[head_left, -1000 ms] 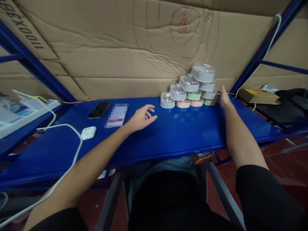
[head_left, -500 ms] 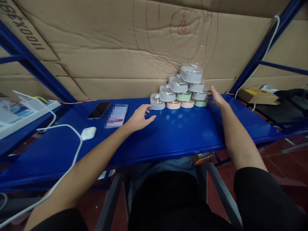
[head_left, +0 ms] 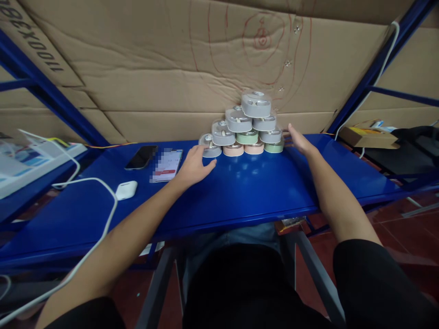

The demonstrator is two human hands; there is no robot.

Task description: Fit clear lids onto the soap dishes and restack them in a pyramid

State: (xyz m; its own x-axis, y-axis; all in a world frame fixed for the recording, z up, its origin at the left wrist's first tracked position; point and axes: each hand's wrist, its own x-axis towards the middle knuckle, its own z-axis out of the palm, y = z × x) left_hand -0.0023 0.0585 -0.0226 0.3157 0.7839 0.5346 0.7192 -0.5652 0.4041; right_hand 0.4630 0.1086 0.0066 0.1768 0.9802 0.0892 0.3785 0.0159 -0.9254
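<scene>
Several small rounded cases with clear lids stand stacked as a pyramid against the cardboard. A grey case [head_left: 256, 108] tops it; grey, green and pink ones form the tiers below. My left hand [head_left: 196, 165] is open, its fingers at the grey case [head_left: 211, 149] on the bottom left corner. My right hand [head_left: 299, 140] is open on the other side, its fingers spread beside the green case [head_left: 274, 147] at the bottom right. Some of its fingertips are hidden behind the stack or blurred, so I cannot tell whether they touch it.
The blue table [head_left: 240, 196] also carries a dark phone [head_left: 140, 157], a lit phone [head_left: 168, 164] and a white earbud case [head_left: 126, 190]. A white cable [head_left: 111, 214] crosses my left forearm. Behind stands a cardboard wall [head_left: 154, 68]; a cardboard box [head_left: 369, 138] lies at the right.
The whole pyramid has shifted left along the table, keeping its shape. My right hand moved left with it, and my left hand slid slightly left.
</scene>
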